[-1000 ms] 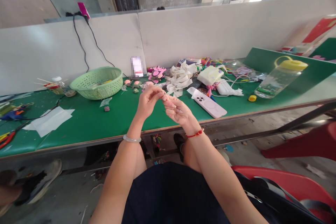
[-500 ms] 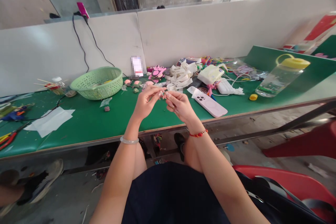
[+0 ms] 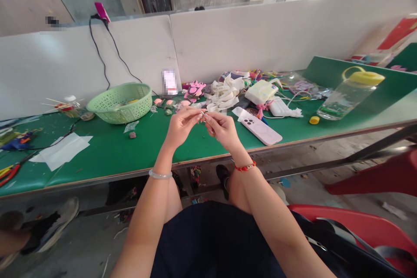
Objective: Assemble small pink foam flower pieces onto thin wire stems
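Note:
My left hand and my right hand are raised together over the green tabletop. Their fingertips pinch a small, thin, pale piece, possibly wire, which is too small to identify. A pale jade bangle circles my left wrist, and a red beaded string bracelet circles my right. Nearest my right hand lies a pink phone in its case. Beyond my fingers are white ribbon strips and pink foam cutouts.
A green plastic basket stands at the table's left, with scissors and white paper nearer the front edge. A clear bottle with a yellow lid stands at the right. White partitions back the table.
My hands have drawn closer together, with the fingers curled more tightly around the small piece. The view has shifted slightly.

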{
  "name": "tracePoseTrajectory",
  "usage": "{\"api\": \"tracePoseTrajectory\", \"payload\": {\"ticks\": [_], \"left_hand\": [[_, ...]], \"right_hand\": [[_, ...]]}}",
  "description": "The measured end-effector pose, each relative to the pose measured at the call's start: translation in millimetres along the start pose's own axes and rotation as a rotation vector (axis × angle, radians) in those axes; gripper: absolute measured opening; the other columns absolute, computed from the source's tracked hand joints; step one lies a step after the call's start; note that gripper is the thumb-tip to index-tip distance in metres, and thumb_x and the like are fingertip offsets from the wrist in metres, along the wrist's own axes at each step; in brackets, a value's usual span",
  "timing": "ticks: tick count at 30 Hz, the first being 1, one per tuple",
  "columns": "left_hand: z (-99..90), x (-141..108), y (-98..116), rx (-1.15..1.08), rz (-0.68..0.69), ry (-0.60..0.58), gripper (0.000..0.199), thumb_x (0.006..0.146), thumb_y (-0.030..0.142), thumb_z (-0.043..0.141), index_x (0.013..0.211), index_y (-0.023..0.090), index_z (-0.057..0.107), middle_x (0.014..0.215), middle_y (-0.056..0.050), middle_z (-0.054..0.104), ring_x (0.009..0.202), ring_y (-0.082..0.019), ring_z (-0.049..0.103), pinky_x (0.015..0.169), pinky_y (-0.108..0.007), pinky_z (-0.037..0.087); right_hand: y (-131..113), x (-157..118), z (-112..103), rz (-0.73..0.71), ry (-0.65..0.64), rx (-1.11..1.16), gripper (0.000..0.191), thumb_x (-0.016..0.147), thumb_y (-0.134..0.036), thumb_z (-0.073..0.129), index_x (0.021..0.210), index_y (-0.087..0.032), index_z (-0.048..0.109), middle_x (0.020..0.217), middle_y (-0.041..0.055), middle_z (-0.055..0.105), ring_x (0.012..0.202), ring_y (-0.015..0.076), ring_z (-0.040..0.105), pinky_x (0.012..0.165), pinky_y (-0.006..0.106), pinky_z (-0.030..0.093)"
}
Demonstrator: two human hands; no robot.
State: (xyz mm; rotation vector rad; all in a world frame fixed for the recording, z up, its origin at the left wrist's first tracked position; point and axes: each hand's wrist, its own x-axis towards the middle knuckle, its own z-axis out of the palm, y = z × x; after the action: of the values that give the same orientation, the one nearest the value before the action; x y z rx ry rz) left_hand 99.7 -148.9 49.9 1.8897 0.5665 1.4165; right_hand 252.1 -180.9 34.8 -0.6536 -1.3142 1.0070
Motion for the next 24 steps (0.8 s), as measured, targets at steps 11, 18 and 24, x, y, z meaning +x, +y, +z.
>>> {"api": "tracePoseTrajectory", "payload": {"ticks": [11, 18, 24], "left_hand": [[-0.2, 0, -4, -0.104, -0.038, 0.007, 0.018, 0.079, 0.039, 0.077, 0.086, 0.022, 0.077, 0.094, -0.005, 0.071, 0.077, -0.015, 0.065, 0.074, -0.031, 0.055], [3.7, 0, -8, -0.203, -0.037, 0.014, 0.018, 0.08, 0.038, 0.076, 0.078, 0.02, 0.073, 0.074, 0.0, 0.064, 0.068, -0.011, 0.06, 0.067, -0.026, 0.049], [10.7, 0, -17, -0.245, -0.028, 0.045, 0.027, 0.082, 0.04, 0.074, 0.071, 0.018, 0.063, 0.07, 0.002, 0.056, 0.066, -0.01, 0.055, 0.066, -0.024, 0.045]], "right_hand": [[-1, -1, 3, 0.04, -0.045, 0.106, 0.036, 0.078, -0.051, 0.073, 0.08, -0.015, 0.067, 0.049, -0.0079, 0.04, 0.041, 0.0046, 0.029, 0.039, 0.023, 0.019], [-4, -2, 4, 0.146, -0.144, 0.255, 0.034, 0.077, -0.047, 0.077, 0.079, -0.014, 0.066, 0.048, -0.0092, 0.039, 0.039, 0.0027, 0.024, 0.039, 0.022, 0.019], [1, -1, 6, 0.159, -0.124, 0.294, 0.037, 0.073, -0.05, 0.079, 0.075, -0.016, 0.063, 0.047, -0.009, 0.039, 0.04, 0.0025, 0.023, 0.04, 0.021, 0.018]]}}
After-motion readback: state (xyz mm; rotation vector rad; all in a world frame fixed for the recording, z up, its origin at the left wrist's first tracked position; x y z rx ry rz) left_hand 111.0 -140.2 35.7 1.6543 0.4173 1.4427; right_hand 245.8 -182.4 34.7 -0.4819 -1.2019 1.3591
